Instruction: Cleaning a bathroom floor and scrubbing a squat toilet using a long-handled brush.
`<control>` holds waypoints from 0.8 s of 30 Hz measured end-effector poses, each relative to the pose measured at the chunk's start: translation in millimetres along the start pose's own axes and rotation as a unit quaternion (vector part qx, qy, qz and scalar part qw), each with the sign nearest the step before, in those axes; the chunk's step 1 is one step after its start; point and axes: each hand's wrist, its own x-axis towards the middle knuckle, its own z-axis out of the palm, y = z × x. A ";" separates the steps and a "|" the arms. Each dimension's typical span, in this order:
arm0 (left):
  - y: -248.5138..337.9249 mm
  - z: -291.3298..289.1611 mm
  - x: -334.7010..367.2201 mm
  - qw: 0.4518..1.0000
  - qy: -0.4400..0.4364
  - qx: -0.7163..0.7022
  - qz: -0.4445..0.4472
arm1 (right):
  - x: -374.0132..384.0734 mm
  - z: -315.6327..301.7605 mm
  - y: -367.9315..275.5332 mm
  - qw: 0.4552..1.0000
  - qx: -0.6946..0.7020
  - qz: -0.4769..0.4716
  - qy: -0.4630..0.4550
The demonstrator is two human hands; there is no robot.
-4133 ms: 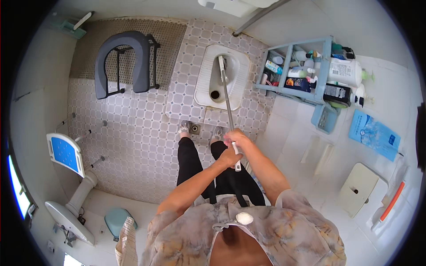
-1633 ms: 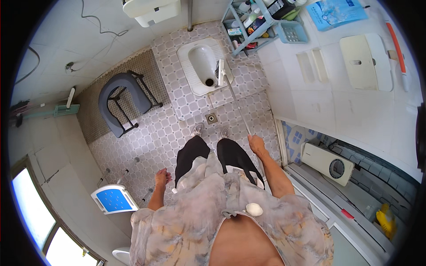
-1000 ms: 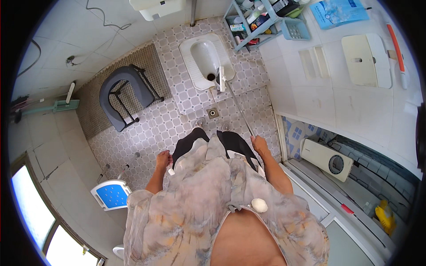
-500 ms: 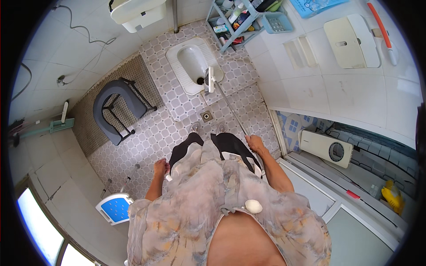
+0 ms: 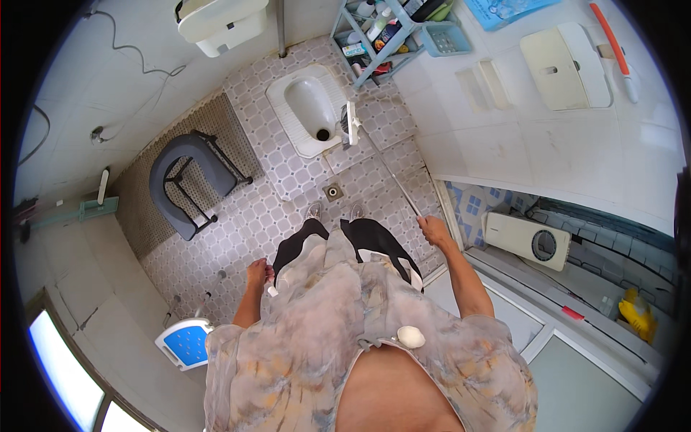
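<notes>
The long-handled brush [image 5: 350, 122] rests with its white head on the right rim of the squat toilet [image 5: 306, 108], just beside the dark drain hole, and its thin pole runs back across the patterned floor tiles [image 5: 245, 216] to my right hand [image 5: 434, 230]. My fingers there are closed round the top end of the pole; that 1 hand alone carries it. My left hand [image 5: 257, 273] hangs by my hip against my black trousers, curled loosely, and whether it holds anything I cannot tell.

To work the bowl well from here, I judge I should keep the pole low and let the bristles lie flat on the porcelain, pushing along the rim in short strokes instead of wide sweeps, since a long pole held by its end will wobble. Bringing my left hand onto the shaft lower down would give firmer pressure. I should watch the blue shelf rack [image 5: 381, 32] standing near the toilet's far right corner, and the small floor drain [image 5: 332, 191] just ahead of my 2 feet, where the tiles may be slippery.
</notes>
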 end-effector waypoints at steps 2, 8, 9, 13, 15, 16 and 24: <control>-4.1 -3.7 2.2 0.999 -0.003 -0.025 -0.020 | -0.1 -11.6 -0.1 0.996 -0.061 -0.051 0.028; -6.7 -2.7 10.3 1.000 -0.021 -0.018 -0.004 | 1.9 -57.3 -4.2 0.985 -0.161 -0.045 0.041; -8.6 -5.2 10.3 1.000 -0.024 -0.017 -0.002 | 3.7 -65.3 -2.9 0.986 -0.157 -0.039 0.050; -9.4 -9.6 13.1 0.999 -0.030 -0.011 0.004 | 4.8 -91.4 -3.3 0.977 -0.192 -0.073 0.062; -11.2 -12.7 16.7 1.000 -0.026 -0.015 0.005 | 8.0 -105.9 -0.5 0.965 -0.223 -0.106 0.083; -10.3 -12.6 18.2 1.000 -0.024 -0.017 0.004 | 7.1 -115.8 0.7 0.968 -0.222 -0.089 0.080; -2.4 -19.8 30.0 1.000 -0.019 -0.003 0.016 | 16.5 -191.9 -19.2 0.949 -0.303 -0.070 0.049</control>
